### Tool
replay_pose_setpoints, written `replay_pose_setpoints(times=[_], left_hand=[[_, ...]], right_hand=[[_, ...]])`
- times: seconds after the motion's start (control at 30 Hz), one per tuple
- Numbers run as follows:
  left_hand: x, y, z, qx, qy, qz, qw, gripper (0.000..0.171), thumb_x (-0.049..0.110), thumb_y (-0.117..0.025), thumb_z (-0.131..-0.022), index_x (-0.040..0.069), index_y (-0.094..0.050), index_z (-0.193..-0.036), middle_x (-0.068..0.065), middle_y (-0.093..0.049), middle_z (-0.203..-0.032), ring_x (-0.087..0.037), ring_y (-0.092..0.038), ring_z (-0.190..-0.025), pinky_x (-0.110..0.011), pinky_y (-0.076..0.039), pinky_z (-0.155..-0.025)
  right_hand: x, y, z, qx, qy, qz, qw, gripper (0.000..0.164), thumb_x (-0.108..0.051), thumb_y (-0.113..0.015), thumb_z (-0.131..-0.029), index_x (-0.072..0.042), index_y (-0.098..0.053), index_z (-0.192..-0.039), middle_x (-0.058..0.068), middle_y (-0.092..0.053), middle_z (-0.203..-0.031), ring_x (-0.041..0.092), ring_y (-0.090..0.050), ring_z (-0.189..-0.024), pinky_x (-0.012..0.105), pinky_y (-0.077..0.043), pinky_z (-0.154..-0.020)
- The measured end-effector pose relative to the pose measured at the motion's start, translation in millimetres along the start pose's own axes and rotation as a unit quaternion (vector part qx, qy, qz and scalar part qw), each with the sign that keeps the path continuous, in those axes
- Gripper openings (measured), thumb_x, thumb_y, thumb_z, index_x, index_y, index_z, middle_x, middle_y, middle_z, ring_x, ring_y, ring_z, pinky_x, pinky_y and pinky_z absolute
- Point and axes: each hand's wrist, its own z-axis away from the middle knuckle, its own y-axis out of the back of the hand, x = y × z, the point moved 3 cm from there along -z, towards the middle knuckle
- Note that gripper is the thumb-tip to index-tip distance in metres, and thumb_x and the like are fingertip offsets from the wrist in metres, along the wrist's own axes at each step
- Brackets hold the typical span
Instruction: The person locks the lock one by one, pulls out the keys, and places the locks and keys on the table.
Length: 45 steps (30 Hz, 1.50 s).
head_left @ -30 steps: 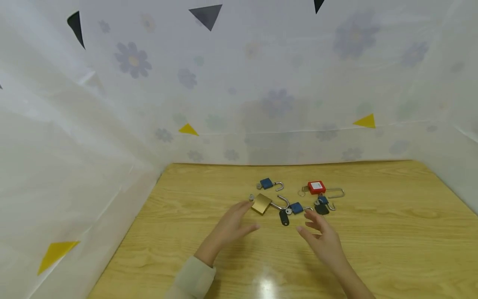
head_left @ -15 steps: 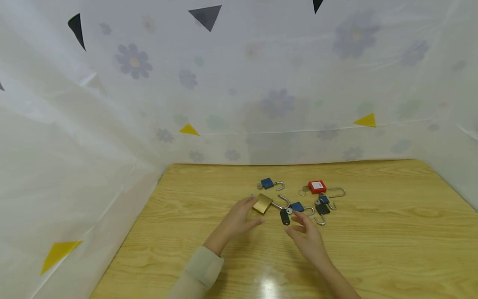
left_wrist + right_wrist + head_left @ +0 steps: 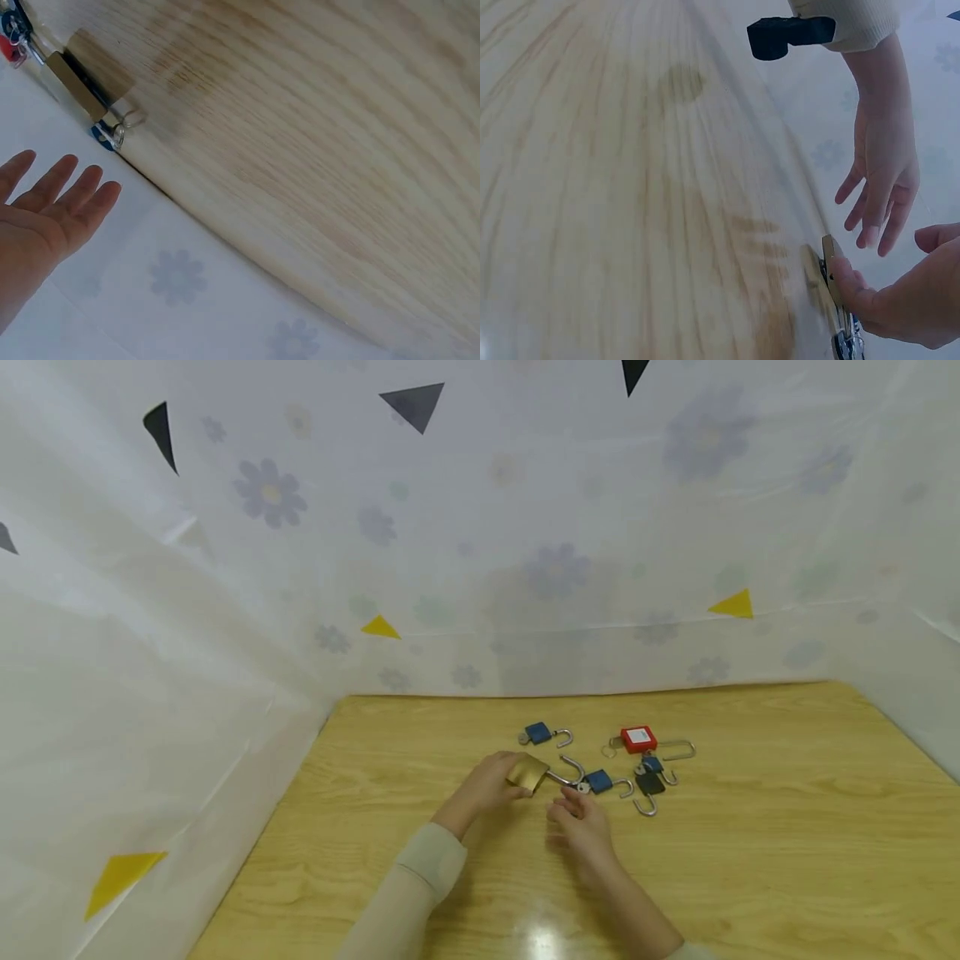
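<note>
A brass padlock (image 3: 528,772) with its shackle open lies among the locks on the table. My left hand (image 3: 491,783) reaches over its left end in the head view, fingertips and thumb at the body's edges. In the left wrist view this hand (image 3: 56,202) has its fingers extended, spread apart from the padlock (image 3: 77,86). My right hand (image 3: 583,828) is just right of it, fingers loosely bent, near the shackle. A blue padlock (image 3: 598,781) with a key lies beyond those fingers. The dark key tag seen earlier is mostly hidden behind them.
Farther back lie another blue padlock (image 3: 537,732) and a red padlock (image 3: 638,739) with a long shackle. To the right are a small blue padlock (image 3: 652,765) and a black one (image 3: 649,783). Patterned white sheeting (image 3: 465,568) walls the wooden table (image 3: 750,827).
My right hand has moved left across the front of the locks, uncovering the black padlock's shackle and covering the key tag. My left hand has come farther over the brass padlock.
</note>
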Motion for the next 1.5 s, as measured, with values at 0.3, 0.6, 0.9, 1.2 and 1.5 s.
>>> replay_pose_setpoints(times=[0.3,0.6,0.9,1.2,1.5], left_hand=[[-2.6,-6.6,-25.0,-0.021,-0.001,-0.088,0.9959,0.05,0.028,-0.061,-0.085,0.006,-0.048,-0.128,-0.01,-0.054,-0.126,-0.025,-0.05,-0.117,-0.038,-0.04,-0.099],[1.4,-10.3,-40.9,-0.012,-0.022,-0.132,0.9909,0.03,0.025,-0.058,-0.087,0.007,-0.061,-0.11,-0.007,-0.065,-0.106,-0.022,-0.059,-0.098,-0.034,-0.049,-0.086],[7.3,-17.0,-47.3,-0.032,0.006,-0.141,0.9894,0.014,0.022,-0.056,-0.089,0.011,-0.062,-0.095,-0.004,-0.065,-0.093,-0.021,-0.06,-0.091,-0.036,-0.049,-0.078],[5.9,-12.3,-47.3,-0.029,0.017,-0.129,0.9911,0.011,0.023,-0.058,-0.087,0.013,-0.06,-0.082,-0.001,-0.058,-0.08,-0.018,-0.054,-0.082,-0.035,-0.045,-0.072],[-4.4,-15.2,-43.5,-0.024,0.048,-0.105,0.9931,0.033,0.035,-0.061,-0.085,0.008,-0.064,-0.104,-0.007,-0.064,-0.103,-0.025,-0.056,-0.099,-0.039,-0.046,-0.085]], right_hand=[[2,-16,-8,-0.004,-0.059,-0.108,0.992,0.053,-0.005,-0.046,-0.089,0.012,-0.025,-0.134,0.012,-0.055,-0.095,0.011,-0.058,-0.076,0.027,-0.054,-0.069],[1,-30,-17,-0.04,-0.075,-0.168,0.982,0.047,-0.001,-0.027,-0.093,0.02,-0.015,-0.133,0.043,-0.031,-0.126,0.044,-0.046,-0.109,0.045,-0.04,-0.1],[7,-35,-23,-0.04,-0.091,-0.204,0.974,0.045,0.006,-0.028,-0.088,0.026,-0.017,-0.127,0.04,-0.025,-0.127,0.048,-0.031,-0.122,0.05,-0.028,-0.107],[8,-36,-27,-0.055,-0.102,-0.221,0.968,0.049,0.004,-0.026,-0.089,0.023,-0.01,-0.132,0.041,-0.017,-0.134,0.049,-0.022,-0.128,0.048,-0.022,-0.11],[9,-33,-27,-0.041,-0.112,-0.219,0.969,0.045,0.002,-0.026,-0.092,0.024,-0.018,-0.13,0.037,-0.026,-0.129,0.045,-0.027,-0.128,0.044,-0.027,-0.109]])
